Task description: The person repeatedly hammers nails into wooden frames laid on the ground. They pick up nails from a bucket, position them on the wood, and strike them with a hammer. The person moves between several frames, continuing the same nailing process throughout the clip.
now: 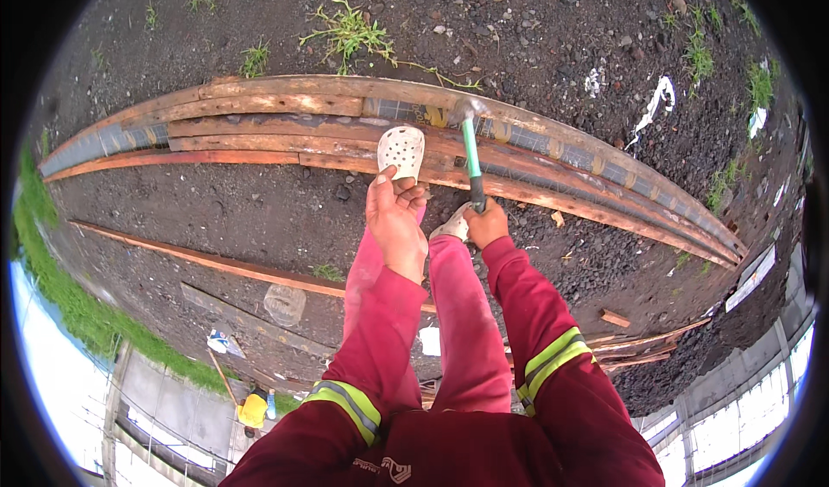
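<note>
My right hand [486, 223] is closed round the black grip of a hammer [471, 152] with a green shaft. The hammer's metal head lies over the far planks, beyond my right foot. My left hand [399, 228] is held palm up in front of my left shin, fingers curled and pinched together. Whatever small thing may be between those fingers, I cannot make it out. Just beyond it, my left foot in a pale perforated clog [401, 150] stands on the long reddish wooden planks [259, 126]. Grey mesh-like material [401, 110] shows between the planks.
A loose plank [207, 262] lies on the dark soil nearer me at left, beside a greyish board [250, 319] and a clear plastic container [284, 305]. More wood strips [643, 349] and a short block [616, 319] lie at right. Grass tufts [348, 34] grow beyond the planks.
</note>
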Tool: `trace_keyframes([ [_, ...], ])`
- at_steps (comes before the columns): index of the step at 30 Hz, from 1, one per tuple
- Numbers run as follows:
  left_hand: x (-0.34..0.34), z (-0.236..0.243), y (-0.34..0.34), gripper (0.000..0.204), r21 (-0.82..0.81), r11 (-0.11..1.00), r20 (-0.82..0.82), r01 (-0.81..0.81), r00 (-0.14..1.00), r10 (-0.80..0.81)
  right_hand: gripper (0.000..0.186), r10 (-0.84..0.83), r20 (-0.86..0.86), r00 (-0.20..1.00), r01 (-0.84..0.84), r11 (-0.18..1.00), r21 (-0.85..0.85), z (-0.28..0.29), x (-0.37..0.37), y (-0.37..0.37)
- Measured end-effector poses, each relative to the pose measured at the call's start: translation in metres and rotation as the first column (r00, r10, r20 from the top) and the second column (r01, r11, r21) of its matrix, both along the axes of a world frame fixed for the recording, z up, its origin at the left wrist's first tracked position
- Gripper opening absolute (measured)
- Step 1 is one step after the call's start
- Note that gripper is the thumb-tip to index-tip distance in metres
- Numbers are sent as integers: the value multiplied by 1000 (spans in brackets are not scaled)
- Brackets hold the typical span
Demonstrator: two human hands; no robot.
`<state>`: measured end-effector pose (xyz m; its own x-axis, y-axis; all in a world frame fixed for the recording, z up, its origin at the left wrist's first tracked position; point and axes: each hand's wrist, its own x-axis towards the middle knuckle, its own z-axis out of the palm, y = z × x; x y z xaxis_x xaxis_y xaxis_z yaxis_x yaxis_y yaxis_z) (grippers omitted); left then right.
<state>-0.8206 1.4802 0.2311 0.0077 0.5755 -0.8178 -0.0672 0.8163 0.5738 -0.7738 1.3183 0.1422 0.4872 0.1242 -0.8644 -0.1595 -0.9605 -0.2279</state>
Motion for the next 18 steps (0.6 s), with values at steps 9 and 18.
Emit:
trace_keyframes([
  [9, -22, -8, 1, 27, 28, 995, 15, 95, 995, -96, 22, 94, -135, 986, -117, 978, -172, 3, -21, -21],
  [18, -167, 144, 55, 26, -32, 450, -331, 893, 415, -847, 21, -7, -150, 989, -26, 975, -220, 144, 1, -191],
])
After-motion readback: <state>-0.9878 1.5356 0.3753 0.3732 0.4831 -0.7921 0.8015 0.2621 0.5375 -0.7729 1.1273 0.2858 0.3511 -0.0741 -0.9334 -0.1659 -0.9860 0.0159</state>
